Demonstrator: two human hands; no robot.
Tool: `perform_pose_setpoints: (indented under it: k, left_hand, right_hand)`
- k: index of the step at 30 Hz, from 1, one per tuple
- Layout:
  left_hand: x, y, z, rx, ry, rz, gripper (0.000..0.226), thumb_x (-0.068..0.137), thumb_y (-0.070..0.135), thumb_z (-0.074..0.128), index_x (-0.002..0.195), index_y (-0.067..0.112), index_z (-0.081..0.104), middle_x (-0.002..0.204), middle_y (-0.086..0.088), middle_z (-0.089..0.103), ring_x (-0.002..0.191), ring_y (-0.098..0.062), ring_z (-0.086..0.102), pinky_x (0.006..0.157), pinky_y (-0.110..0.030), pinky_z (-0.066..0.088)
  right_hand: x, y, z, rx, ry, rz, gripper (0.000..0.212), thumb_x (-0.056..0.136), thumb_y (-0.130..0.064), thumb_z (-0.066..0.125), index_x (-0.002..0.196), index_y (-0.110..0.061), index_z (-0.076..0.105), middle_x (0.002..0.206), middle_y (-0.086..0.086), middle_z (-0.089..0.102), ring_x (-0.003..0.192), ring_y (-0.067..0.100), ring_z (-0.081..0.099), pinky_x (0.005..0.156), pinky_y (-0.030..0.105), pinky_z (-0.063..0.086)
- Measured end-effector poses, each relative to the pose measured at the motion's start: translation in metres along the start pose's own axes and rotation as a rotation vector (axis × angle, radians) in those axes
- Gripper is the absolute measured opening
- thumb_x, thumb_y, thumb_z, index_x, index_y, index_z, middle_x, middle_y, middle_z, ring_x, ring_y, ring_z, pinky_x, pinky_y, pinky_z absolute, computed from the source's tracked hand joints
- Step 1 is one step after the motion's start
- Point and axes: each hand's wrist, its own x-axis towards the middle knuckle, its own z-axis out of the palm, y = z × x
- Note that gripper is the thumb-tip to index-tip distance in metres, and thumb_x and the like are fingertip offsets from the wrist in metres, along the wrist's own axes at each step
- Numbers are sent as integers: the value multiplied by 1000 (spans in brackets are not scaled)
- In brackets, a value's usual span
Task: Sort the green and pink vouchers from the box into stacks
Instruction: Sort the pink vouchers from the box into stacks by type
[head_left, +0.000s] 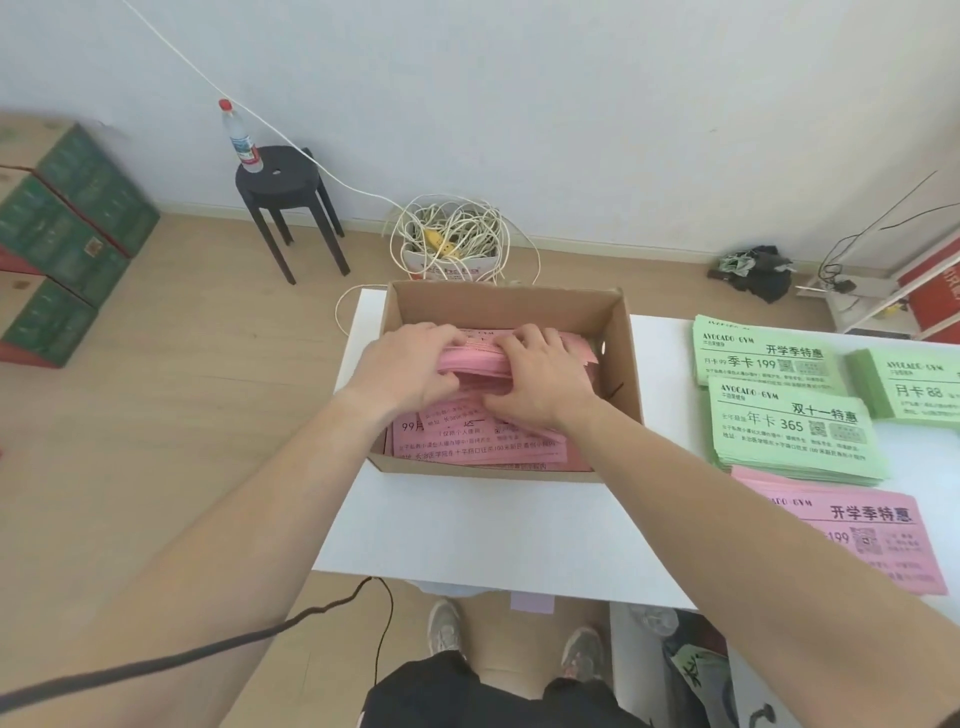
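Note:
An open cardboard box stands on the white table and holds pink vouchers. Both my hands are inside it. My left hand and my right hand grip a thick bundle of pink vouchers from either side, fingers curled over its far edge, thumbs under the near edge. To the right on the table lie green voucher stacks and a pink voucher stack.
Behind the table a bag of tangled white cable sits on the floor. A black stool carries a water bottle. Green cartons are stacked at the left. A dark cord crosses my left forearm.

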Motion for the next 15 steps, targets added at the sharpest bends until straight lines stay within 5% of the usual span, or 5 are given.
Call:
perform_pose_setpoints:
  k: [5,15]
  left_hand:
    - [4,-2,-7,-50,84,-13,40,85,35,57,125,35,56,117,10,66,106,-19,60,85,-41,54]
    - [8,2,1,179,46,0,69,81,39,69,144,33,41,129,6,59,108,-23,63,84,-37,53]
  right_hand:
    - [14,-2,-13,-80,72,3,48,85,-30,66,131,-21,55,126,4,57,118,30,54,95,45,44]
    - [35,-1,-17,-171,98,-7,31,85,-13,61,113,-26,65,106,-2,67,102,27,66,82,37,48]
